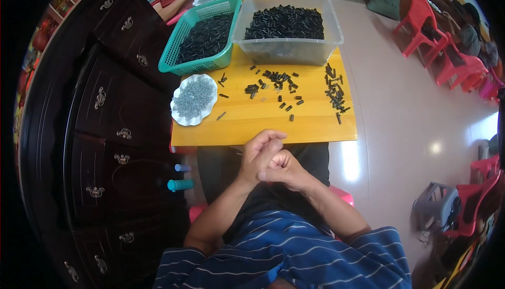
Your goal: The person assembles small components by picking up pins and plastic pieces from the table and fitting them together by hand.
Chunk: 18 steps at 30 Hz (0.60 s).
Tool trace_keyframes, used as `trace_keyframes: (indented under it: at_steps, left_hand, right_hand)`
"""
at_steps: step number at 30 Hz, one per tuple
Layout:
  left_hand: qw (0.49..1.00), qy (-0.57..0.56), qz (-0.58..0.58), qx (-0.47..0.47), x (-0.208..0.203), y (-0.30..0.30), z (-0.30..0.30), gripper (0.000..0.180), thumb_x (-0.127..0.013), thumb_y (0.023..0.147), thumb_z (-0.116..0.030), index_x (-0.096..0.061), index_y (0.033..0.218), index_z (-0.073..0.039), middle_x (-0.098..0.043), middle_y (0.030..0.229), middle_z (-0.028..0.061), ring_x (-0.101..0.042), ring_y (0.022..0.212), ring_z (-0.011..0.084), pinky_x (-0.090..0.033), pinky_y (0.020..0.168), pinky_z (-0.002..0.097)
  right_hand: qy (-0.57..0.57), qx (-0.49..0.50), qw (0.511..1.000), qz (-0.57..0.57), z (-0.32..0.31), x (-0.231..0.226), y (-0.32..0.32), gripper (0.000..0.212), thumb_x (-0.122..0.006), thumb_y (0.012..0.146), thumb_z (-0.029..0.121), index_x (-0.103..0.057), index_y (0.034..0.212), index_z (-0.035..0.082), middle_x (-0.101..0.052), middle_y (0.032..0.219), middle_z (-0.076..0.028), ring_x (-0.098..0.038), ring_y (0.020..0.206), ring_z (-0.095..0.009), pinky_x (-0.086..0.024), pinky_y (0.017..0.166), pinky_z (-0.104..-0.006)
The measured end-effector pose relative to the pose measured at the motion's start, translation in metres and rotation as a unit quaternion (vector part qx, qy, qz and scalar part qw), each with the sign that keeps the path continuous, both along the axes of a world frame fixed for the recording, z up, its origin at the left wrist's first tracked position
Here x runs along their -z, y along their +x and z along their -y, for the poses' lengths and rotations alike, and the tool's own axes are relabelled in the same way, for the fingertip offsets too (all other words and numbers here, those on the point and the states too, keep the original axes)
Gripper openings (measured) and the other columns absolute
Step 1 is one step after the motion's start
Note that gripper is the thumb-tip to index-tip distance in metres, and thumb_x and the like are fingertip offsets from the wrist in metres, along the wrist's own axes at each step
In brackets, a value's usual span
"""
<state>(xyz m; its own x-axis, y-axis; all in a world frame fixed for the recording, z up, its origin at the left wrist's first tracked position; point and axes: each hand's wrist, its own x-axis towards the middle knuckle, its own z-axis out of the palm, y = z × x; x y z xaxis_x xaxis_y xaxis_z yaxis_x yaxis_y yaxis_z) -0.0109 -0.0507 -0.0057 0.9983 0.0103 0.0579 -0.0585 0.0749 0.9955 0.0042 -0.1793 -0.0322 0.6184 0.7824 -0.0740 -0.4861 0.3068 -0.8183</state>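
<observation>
Small black plastic-looking tubes (pixel 280 85) are lying beyond left hand (pixel 256 155) and right hand (pixel 289 170), fingers clasping together; hasty reaching could be scattering tubes.

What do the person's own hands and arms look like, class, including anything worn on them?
The left hand and right hand are ungloved. Both forearms are bare, with no watch or bracelet visible. The short sleeves are blue with thin, pale, wavy stripes.
</observation>
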Motion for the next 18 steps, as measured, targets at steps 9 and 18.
trace_keyframes:
  at_steps: [9, 18]
  left_hand:
    - [0.999, -0.011, -0.034, -0.017, -0.004, 0.012, 0.000, 0.024, -0.059, 0.099, -0.021, -0.068, 0.096, 0.001, -0.061, 0.080, 0.0001, -0.054, 0.074, 0.0064, -0.044, 0.068, 0.0207]
    - [0.942, 0.297, 0.084, -0.129, 0.005, 0.138, -0.070, 0.013, -0.068, 0.090, -0.011, -0.071, 0.098, -0.001, -0.069, 0.080, -0.0002, -0.060, 0.069, 0.0071, -0.048, 0.065, 0.0225]
  right_hand:
    - [0.057, 0.056, 0.996, -0.031, -0.003, 0.001, -0.002, 0.042, -0.074, 0.087, 0.012, -0.045, 0.057, 0.015, -0.045, 0.057, 0.007, -0.037, 0.052, -0.003, -0.027, 0.049, -0.0218]
    - [0.044, 0.051, 0.997, -0.049, -0.003, 0.002, 0.005, 0.051, -0.073, 0.091, 0.017, -0.036, 0.056, 0.016, -0.034, 0.051, 0.009, -0.027, 0.046, -0.002, -0.019, 0.043, -0.0235]
